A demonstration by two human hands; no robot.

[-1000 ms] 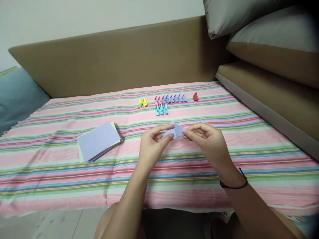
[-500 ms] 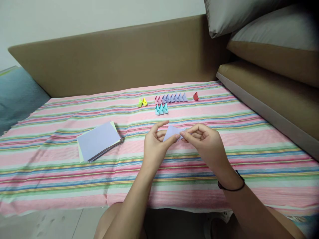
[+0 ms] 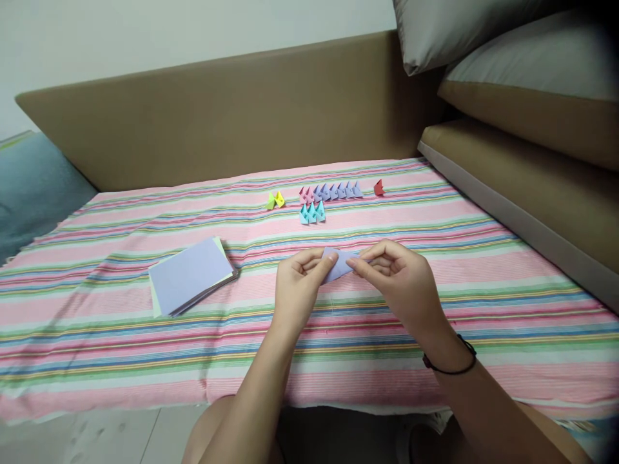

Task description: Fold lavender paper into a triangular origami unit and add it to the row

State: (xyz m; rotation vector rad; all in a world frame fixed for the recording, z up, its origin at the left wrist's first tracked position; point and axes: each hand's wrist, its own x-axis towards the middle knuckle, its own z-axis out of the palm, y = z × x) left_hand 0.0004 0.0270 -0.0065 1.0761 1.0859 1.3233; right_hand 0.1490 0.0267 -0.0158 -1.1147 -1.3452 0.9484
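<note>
Between my two hands is a small folded piece of lilac paper (image 3: 337, 267), held just above the striped cloth. My left hand (image 3: 300, 283) pinches its left end, thumb on top and fingers curled behind. At the right end, my right hand (image 3: 399, 274) grips the paper between thumb and forefinger. Parts of the paper are hidden behind the fingertips. Farther back stand small folded paper pieces: a row of pink and lilac ones (image 3: 333, 191), several turquoise ones (image 3: 312, 212), two yellow-green ones (image 3: 275, 200) and a single red one (image 3: 379, 187).
A stack of paper sheets (image 3: 193, 277), lilac on top, lies to the left on the striped cloth (image 3: 120, 348). Behind rises a brown backrest (image 3: 232, 116). Brown and grey cushions (image 3: 522, 167) are piled at the right; a blue cushion (image 3: 39, 187) sits at the left.
My left hand's raised fingers have closed onto the lilac paper, its thumb moving up and left. The paper has turned, its point no longer sticking up. My right hand stays nearly in place.
</note>
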